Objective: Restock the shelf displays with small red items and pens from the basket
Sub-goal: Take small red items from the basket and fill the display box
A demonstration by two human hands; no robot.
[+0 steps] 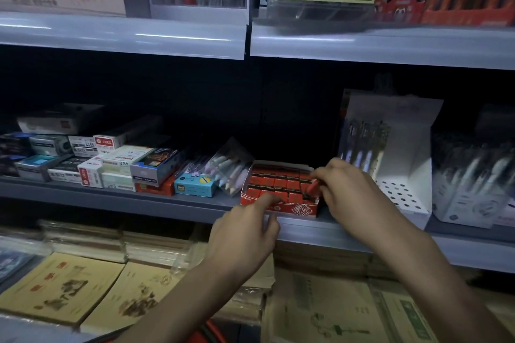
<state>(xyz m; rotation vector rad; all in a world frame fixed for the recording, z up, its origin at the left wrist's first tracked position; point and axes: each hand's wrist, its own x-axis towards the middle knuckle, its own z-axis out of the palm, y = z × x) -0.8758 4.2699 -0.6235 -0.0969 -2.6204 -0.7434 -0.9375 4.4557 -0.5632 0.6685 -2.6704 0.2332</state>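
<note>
A red display box (295, 209) stands on the middle shelf, packed with rows of small red items (278, 182). My right hand (351, 189) pinches one small red item (312, 188) at the box's front right corner, tilted into the last gap. My left hand (245, 231) reaches up from below, its forefinger stretched out and touching the box's front edge. A white pen display stand (401, 175) holding pens stands just right of the box. The basket is mostly out of view; only a red rim (207, 333) shows at the bottom.
Small stationery boxes (117, 164) and a clear bag of pens (231, 167) fill the shelf to the left. More pen packs (471, 178) stand at the far right. Stacked notebooks (61, 284) lie on the lower shelf. An upper shelf (122, 36) with pen holders hangs overhead.
</note>
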